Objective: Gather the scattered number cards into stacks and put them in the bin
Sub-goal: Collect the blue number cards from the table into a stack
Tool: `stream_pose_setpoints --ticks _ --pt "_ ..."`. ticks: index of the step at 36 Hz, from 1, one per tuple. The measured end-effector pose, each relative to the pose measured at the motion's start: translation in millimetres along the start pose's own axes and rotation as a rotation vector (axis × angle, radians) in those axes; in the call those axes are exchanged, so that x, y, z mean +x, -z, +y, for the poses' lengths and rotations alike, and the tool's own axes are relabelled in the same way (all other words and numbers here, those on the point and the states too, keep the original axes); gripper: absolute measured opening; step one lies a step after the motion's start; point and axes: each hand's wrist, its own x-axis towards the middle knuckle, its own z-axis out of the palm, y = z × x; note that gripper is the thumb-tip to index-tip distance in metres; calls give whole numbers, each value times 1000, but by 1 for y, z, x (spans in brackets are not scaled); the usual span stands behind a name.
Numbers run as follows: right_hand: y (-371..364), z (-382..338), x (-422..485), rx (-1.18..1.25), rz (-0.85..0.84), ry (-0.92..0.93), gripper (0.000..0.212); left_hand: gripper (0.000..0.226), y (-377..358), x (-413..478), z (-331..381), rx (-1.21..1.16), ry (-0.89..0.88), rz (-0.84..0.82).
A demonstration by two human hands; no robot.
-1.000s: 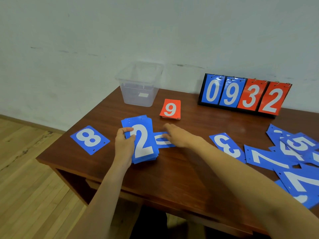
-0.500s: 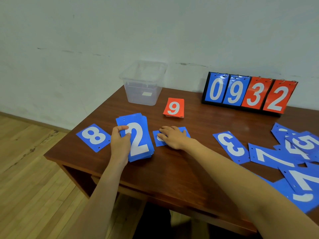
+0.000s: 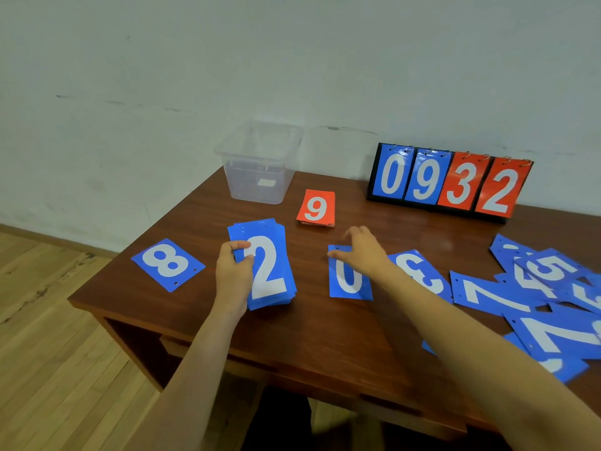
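- Brown wooden counter [image 3: 325,336] is set against a pale wall; a clear bin [image 3: 253,187] is placed near its far edge, with a red 9 stack [image 3: 316,208] lying near it.
- A blue stack [image 3: 265,271] topped by a 2 is gripped at its left edge by the left hand [image 3: 232,271], thumb on top.
- The right hand [image 3: 364,252] is held over the top of a blue 0 card [image 3: 349,281], fingers loosely spread, nothing gripped.
- A blue 8 card [image 3: 167,264] is laid left of the stack; more blue cards [image 3: 487,291] are scattered at the right.
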Motion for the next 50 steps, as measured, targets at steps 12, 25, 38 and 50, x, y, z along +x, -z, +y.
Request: stream_pose_setpoints --ticks 12,25,38,50 --pt "8 -1 -7 -341 -359 -339 99 19 -19 -8 6 27 60 -50" --pt "23 4 -11 -309 -408 -357 88 19 -15 -14 7 25 76 -58" --pt "22 -25 -5 171 138 -89 13 20 -8 -7 -3 32 52 8" --pt "-16 -86 -16 534 -47 50 17 14 6 1 -2 -224 22 0"
